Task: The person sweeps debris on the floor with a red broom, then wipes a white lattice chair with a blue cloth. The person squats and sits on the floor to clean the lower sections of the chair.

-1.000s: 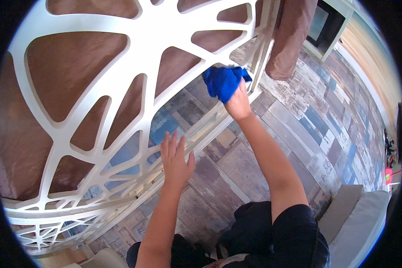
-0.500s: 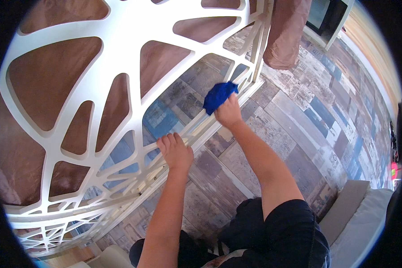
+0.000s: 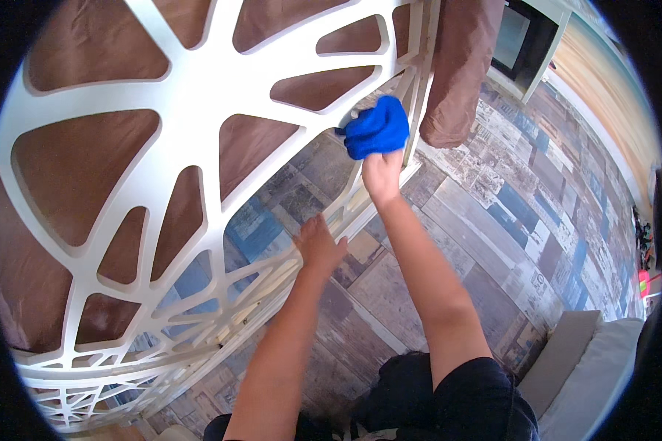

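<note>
A large white lattice panel with irregular cut-outs fills the left and upper part of the view. My right hand grips a bunched blue cloth against the panel's edge, near its right-hand upright. The cloth covers most of those fingers. Lower down, my left hand is at the panel's bottom rail, thumb apart from the other fingers and nothing held in it. Slight motion blur softens this hand, and whether it presses on the rail is hard to see.
Brown drapery hangs behind the panel and beside its right upright. Patchwork-patterned floor planks spread to the right. A pale cabinet with a dark opening stands at the upper right, and a light grey upholstered piece at the lower right.
My right hand has carried the cloth upward and slightly right along the panel's edge. The left hand has shifted right along the rail, its fingers less curled. The whole view has tilted a little.
</note>
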### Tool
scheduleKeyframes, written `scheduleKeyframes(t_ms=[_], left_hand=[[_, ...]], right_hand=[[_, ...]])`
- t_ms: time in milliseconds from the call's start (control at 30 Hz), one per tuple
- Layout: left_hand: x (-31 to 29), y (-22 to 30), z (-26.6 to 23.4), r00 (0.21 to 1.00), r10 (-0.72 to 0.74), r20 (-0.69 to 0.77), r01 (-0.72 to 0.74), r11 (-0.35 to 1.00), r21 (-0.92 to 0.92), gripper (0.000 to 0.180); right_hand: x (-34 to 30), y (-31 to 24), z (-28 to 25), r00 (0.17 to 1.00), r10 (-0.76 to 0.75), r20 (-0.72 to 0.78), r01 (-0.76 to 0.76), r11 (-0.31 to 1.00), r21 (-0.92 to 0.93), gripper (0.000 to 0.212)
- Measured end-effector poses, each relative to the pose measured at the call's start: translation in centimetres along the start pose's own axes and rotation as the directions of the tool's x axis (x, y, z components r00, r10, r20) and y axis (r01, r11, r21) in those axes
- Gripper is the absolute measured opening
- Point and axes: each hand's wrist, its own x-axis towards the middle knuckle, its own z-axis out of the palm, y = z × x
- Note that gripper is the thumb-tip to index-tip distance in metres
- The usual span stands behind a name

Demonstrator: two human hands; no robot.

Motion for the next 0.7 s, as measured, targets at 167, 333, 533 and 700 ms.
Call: scheduleKeyframes(t_ms=[167, 333, 533, 700], left_hand=[[2.0, 3.0, -2.3, 0.979, -0.009, 0.205, 0.013, 1.000, -0.020, 0.090], [2.7, 1.8, -1.1, 0.970, -0.005, 0.244, -0.013, 0.997, 0.075, 0.097], [2.6, 1.4, -0.7, 0.976, 0.055, 0.212, -0.074, 0.994, 0.081, 0.103], [2.5, 1.6, -1.1, 0.963, 0.022, 0.270, -0.043, 0.997, 0.071, 0.105]], right_hand=[[2.1, 3.5, -1.7, 0.959, -0.275, 0.072, 0.284, 0.904, -0.319, 0.036], [4.6, 4.0, -5.6, 0.848, -0.280, 0.449, 0.501, 0.699, -0.510, 0.042], [8.2, 10.5, -7.5, 0.976, -0.004, 0.216, 0.015, 0.999, -0.048, 0.050], [9.5, 6.8, -4.1, 0.990, -0.132, -0.045, 0.095, 0.876, -0.472, 0.050]])
